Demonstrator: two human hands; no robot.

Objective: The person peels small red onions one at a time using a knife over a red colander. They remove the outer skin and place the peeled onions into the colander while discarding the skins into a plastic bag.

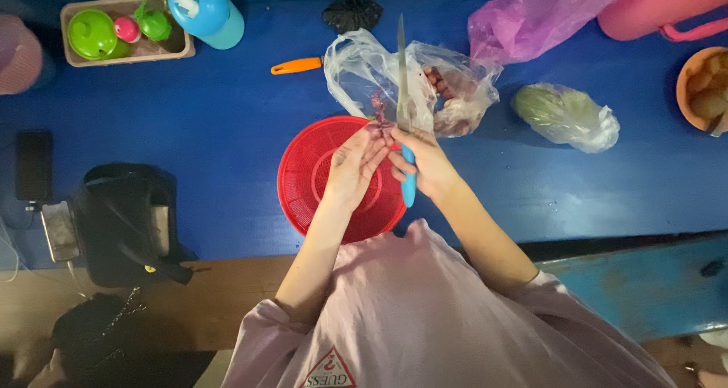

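A knife [403, 92] with a long, narrow steel blade and a light blue handle stands nearly upright in view, tip toward 12 o'clock, handle toward 6 o'clock. A small dark purplish-red scrap [378, 113], ragged and limp, hangs just at 9 o'clock of the blade, touching it. Both are above the 1 o'clock rim of a round red plastic strainer [303, 175] lying on the blue tabletop [212, 122].

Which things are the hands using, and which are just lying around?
In use: left hand holding a small reddish piece; right hand holding the blue-handled knife; red colander below.

Lying about: orange-handled tool, blue bottle, black bag, wrapped greens.
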